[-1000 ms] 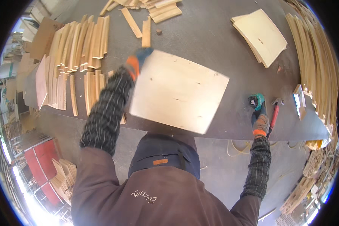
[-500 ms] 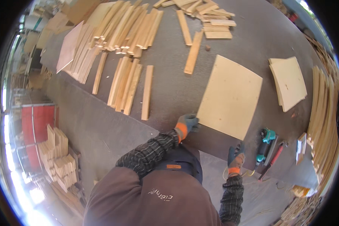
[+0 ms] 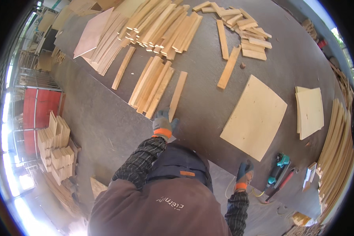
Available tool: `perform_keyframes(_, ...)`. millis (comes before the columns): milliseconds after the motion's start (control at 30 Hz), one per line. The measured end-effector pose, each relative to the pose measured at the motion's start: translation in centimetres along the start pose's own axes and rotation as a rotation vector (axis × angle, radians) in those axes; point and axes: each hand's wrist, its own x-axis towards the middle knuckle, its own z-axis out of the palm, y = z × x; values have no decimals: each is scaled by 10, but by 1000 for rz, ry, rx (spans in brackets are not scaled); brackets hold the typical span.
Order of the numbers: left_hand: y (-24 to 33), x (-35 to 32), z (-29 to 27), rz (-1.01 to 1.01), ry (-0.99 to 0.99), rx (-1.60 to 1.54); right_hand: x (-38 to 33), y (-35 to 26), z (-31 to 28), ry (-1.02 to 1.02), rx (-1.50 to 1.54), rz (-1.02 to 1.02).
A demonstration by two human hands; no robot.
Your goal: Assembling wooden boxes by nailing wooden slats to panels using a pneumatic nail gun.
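My left hand (image 3: 164, 124), in a grey-blue glove with an orange cuff, is at the near end of a single wooden strip (image 3: 178, 94). Its fingers and thumb are apart around that end; no firm grip shows. Left of the strip lies a small group of similar wooden strips (image 3: 151, 86). My right hand (image 3: 244, 175), gloved alike, is by the table's near edge with fingers extended and holds nothing visible. Just beyond it a pale plywood panel (image 3: 255, 118) lies flat on the dark table (image 3: 200, 106).
Right of my right hand are a teal-and-black nail gun (image 3: 279, 169) and a red-handled tool (image 3: 281, 185). Smaller plywood panels (image 3: 310, 112) lie farther right. Strip piles (image 3: 161, 25), short wood pieces (image 3: 251, 39) and stacked thin sheets (image 3: 102, 43) occupy the far side.
My left hand has left the plywood panel's near corner and moved left to the single strip. My right hand stays near the table edge. The whole view has turned somewhat.
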Motion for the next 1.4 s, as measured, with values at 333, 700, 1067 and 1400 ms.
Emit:
perform_keyframes(333,-6,52,-56,178,242,15,-8,-53,31,-140,-68,-21)
perform_keyframes(700,33,264,-60,-19,251,-265,-30,-53,54,-221,4,-23)
perform_keyframes(1067,56,311,-59,-54,144,-107,-47,-48,63,-238,77,66)
perform_keyframes(1400,39,302,-13,-253,-130,-1120,-44,4,83,-254,91,-90)
